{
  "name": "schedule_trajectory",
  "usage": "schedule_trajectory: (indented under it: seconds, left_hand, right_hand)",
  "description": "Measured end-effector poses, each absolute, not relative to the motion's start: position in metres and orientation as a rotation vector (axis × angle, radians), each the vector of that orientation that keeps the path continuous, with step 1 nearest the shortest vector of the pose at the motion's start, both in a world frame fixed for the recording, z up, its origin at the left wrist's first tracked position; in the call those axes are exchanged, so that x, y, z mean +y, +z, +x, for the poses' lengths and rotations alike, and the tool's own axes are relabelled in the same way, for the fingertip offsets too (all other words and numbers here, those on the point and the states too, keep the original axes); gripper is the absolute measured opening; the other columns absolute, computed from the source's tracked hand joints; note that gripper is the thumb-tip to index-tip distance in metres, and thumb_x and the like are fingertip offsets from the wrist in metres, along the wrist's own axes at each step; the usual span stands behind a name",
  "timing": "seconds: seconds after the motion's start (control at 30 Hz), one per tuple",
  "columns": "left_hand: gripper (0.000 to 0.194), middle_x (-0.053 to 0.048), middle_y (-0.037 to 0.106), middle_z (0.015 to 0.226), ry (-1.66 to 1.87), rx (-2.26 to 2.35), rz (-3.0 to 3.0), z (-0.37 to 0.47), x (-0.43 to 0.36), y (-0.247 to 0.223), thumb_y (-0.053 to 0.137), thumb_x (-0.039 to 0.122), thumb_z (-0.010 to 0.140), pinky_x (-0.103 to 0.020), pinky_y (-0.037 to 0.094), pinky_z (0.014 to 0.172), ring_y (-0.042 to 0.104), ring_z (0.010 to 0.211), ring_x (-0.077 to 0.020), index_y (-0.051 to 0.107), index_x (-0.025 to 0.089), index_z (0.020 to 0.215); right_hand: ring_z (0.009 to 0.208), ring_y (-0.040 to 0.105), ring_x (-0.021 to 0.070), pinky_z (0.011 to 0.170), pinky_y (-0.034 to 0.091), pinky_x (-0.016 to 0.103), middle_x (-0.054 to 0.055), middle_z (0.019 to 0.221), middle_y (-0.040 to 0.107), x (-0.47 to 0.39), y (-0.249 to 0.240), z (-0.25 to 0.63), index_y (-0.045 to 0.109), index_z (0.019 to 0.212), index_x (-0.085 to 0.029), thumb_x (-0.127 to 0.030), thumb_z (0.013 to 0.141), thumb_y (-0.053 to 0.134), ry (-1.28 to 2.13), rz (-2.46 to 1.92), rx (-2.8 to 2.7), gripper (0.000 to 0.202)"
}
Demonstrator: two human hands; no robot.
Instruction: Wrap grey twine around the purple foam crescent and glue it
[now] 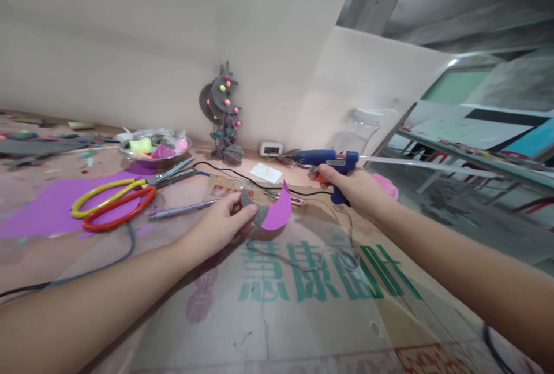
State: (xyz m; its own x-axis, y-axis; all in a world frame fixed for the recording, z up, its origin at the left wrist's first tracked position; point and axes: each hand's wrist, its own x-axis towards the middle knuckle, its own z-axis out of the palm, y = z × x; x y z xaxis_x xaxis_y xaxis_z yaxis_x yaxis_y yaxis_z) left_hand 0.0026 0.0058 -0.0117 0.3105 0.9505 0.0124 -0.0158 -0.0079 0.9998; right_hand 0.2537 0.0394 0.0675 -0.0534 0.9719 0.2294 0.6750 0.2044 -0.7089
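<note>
My left hand point(234, 217) pinches a crescent-shaped piece, partly wrapped in grey yarn at the held end, with its purple crescent point(279, 211) bare at the other. In my right hand point(346, 180) is a blue glue gun point(326, 159), its nozzle pointing left and a long clear glue stick point(402, 162) running out of its back. The nozzle is apart from the crescent, above and to its right. Below both hands lies a printed cardboard sheet point(311, 322) under clear plastic.
Left of my hands are scissors point(116, 204) with yellow and red handles, purple sheet point(43, 206) and a pen point(184, 209). Behind stand a metal bowl point(151, 160) of coloured pieces, a decorated grey moon ornament point(223, 103), a small clock point(271, 148) and a clear bottle point(357, 131). A black cord point(259, 183) crosses the table.
</note>
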Motion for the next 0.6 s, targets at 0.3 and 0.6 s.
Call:
schedule_trajectory:
  seconds: [0.3, 0.6]
  left_hand:
    - [0.023, 0.009, 0.044, 0.049, 0.98, 0.925, 1.29, 0.004, 0.005, -0.009, 0.052, 0.037, 0.081, -0.014, 0.022, 0.032, 0.033, 0.034, -0.0031, 0.041, 0.019, 0.072]
    - [0.026, 0.009, 0.044, 0.049, 0.969, 0.91, 1.262, 0.003, 0.007, -0.011, 0.054, 0.041, 0.079, -0.014, 0.021, 0.033, 0.033, 0.034, -0.0034, 0.042, 0.019, 0.073]
  right_hand:
    - [0.068, 0.06, 0.0151, 0.061, 0.044, 0.023, 0.005, 0.078, 0.068, 0.141, 0.036, 0.244, 0.068, 0.088, -0.015, -0.04, 0.073, 0.065, 0.43, -1.654, -1.869, 0.029]
    - [0.054, 0.057, 0.0135, 0.054, 0.043, 0.024, 0.007, 0.067, 0.066, 0.161, 0.003, 0.246, 0.065, 0.088, -0.009, -0.047, 0.074, 0.062, 0.409, -1.748, -1.949, 0.04]
